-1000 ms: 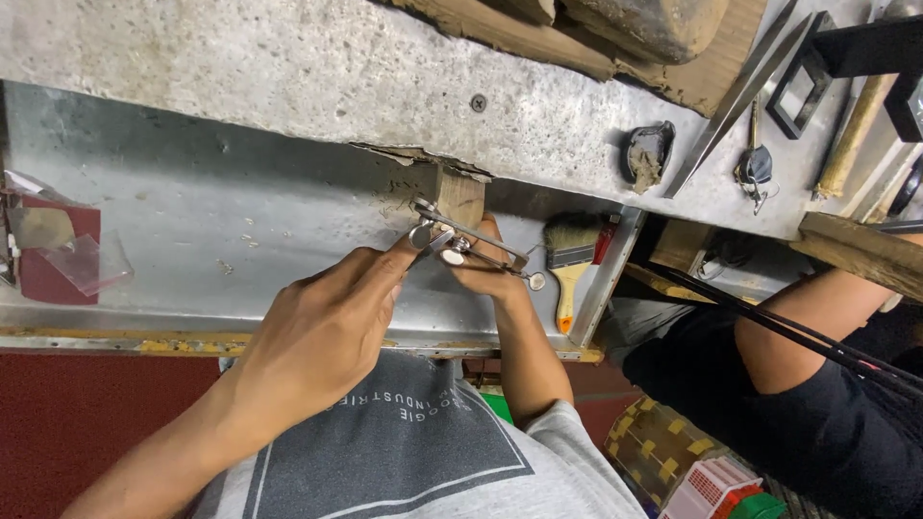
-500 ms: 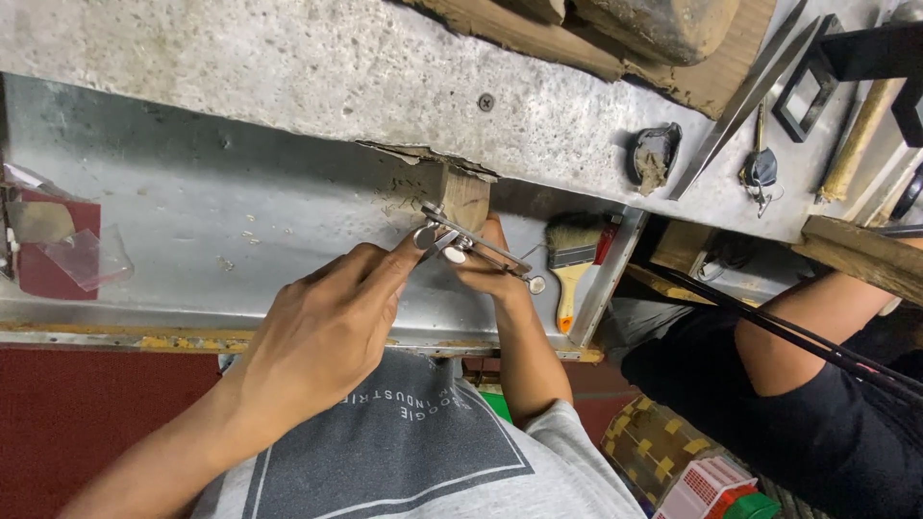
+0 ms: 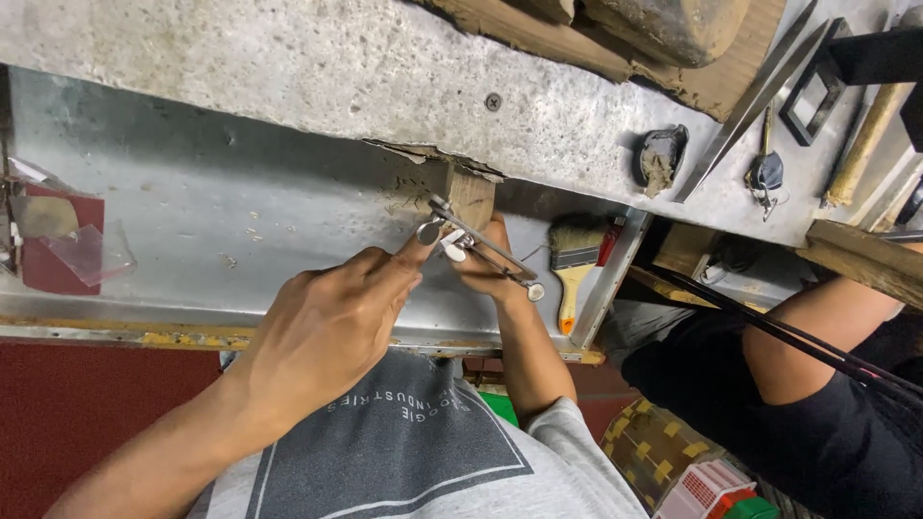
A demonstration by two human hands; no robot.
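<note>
My left hand (image 3: 327, 327) reaches in from the lower left, its fingertips pinched on a round thumbscrew at the near end of a small metal saw frame (image 3: 481, 252). The frame lies slantwise across my right hand (image 3: 486, 269), which curls around it from beneath. Its upper end rests against a wooden peg (image 3: 471, 195) that sticks out from the edge of the stone-grey bench top (image 3: 317, 67). Under both hands lies a sheet-metal tray (image 3: 212, 221).
A paintbrush with a yellow handle (image 3: 572, 259) lies at the tray's right end. Red card and clear plastic bags (image 3: 58, 240) sit at its left end. Long tweezers (image 3: 745, 106), a hammer handle (image 3: 860, 144) and wood blocks lie on the bench. Another person's arm (image 3: 817, 327) is at the right.
Both hands and the saw frame have shifted slightly up and to the right, and the frame now slants a little more steeply. The grip is unchanged.
</note>
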